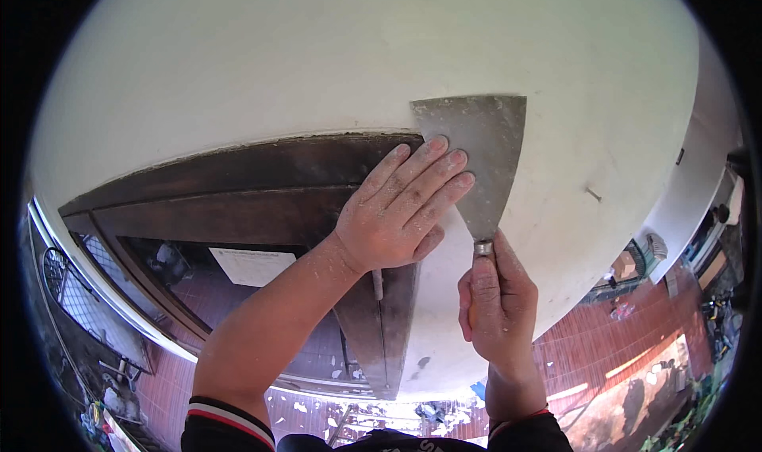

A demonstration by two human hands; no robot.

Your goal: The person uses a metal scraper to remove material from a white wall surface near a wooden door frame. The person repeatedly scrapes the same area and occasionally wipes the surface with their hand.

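Note:
A wide scraper with a metal blade (494,154) lies against the pale wall (333,53), just past the upper right corner of a dark wooden door frame (286,166). Its handle is gripped in my right hand (500,303), the thumb along it below the metal ferrule. The fingertips of my left hand (405,208) rest on the left part of the blade; this hand is flat with its fingers extended. Pale dust covers the fingers of my left hand. Along the top of the frame the wall edge looks rough.
A nail (593,195) sticks out of the wall at the right. Under my left arm is a glazed door with a white paper sheet (256,265). Far below, the reddish floor (601,333) has white flakes or debris on it. A metal rack (631,267) stands at the lower right.

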